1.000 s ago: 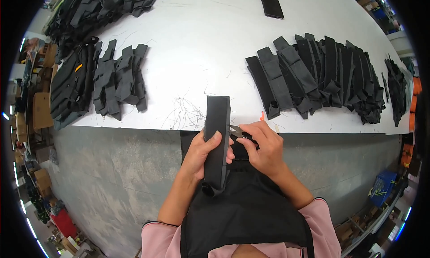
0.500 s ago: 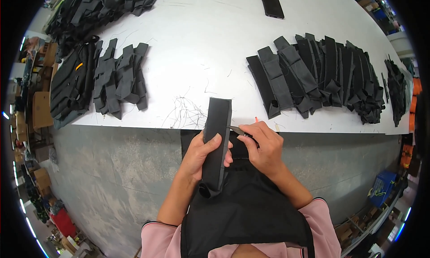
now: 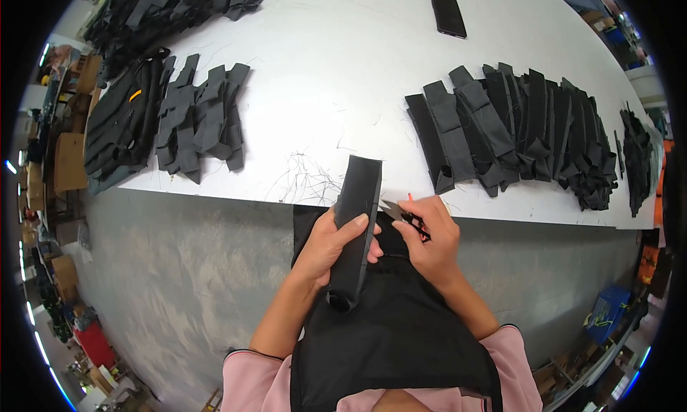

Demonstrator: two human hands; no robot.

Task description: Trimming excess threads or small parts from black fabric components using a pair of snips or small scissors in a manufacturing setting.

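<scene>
My left hand (image 3: 335, 246) is closed around a long black fabric strip (image 3: 362, 183), thumb on its face and fingertips showing past its right edge. The strip stands nearly upright in view, its lower end curled into a loop above my black apron. In my right hand (image 3: 435, 239) is a pair of thread snips (image 3: 416, 224) with dark handles. Their blade tips point left, just beside the strip's right edge, and look slightly parted. Several loose dark threads (image 3: 306, 179) lie on the white table (image 3: 322, 75) left of the strip.
Black fabric strips (image 3: 494, 125) lie in a row on the right, with another bundle (image 3: 635, 158) at the far right. On the left are more strips (image 3: 232, 115), a black bag (image 3: 125, 122) and a large dark heap (image 3: 172, 11). A phone (image 3: 448, 15) lies farther back.
The snips have drawn slightly away from the strip's edge and turned, showing more of the blades and handles. My left hand keeps its hold. The whole view has shifted a little.
</scene>
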